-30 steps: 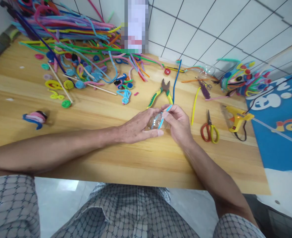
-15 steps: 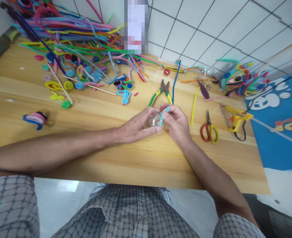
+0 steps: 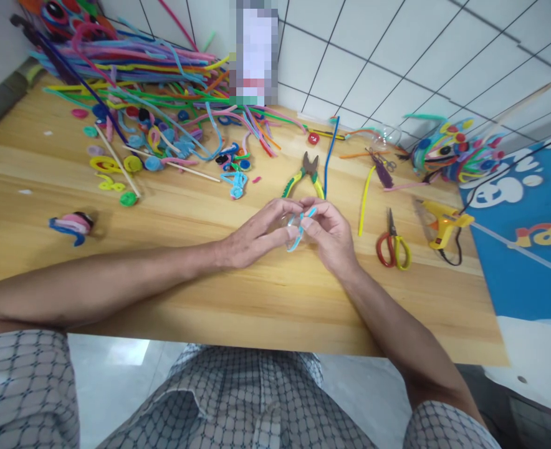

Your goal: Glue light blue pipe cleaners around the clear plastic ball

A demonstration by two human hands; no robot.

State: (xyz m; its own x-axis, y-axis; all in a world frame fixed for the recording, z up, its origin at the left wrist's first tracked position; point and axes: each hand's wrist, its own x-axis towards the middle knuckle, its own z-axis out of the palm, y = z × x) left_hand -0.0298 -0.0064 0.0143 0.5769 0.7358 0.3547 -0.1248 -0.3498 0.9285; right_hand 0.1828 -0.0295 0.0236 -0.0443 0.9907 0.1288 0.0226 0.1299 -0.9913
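Near the table's front middle, my left hand (image 3: 257, 237) closes round a clear plastic ball (image 3: 285, 221), partly hidden by its fingers and thumb. A light blue pipe cleaner (image 3: 295, 242) runs in a loop around the ball. My right hand (image 3: 334, 237) pinches that pipe cleaner between thumb and forefinger, with a short end sticking out above the thumb. Just beyond both hands lie pliers (image 3: 310, 165) with green and yellow handles, jaws spread.
Scissors (image 3: 391, 243) and a yellow glue gun (image 3: 444, 223) lie to the right. A blue pipe cleaner (image 3: 331, 156) and a yellow one (image 3: 365, 202) are nearby. Heaped pipe cleaners (image 3: 135, 62) fill the back left. A small pink and blue piece (image 3: 73, 224) lies left.
The light blue loop has shifted on the ball, and its lower part now shows below my left thumb. My left thumb has drawn back slightly. Both hands stay in nearly the same place.
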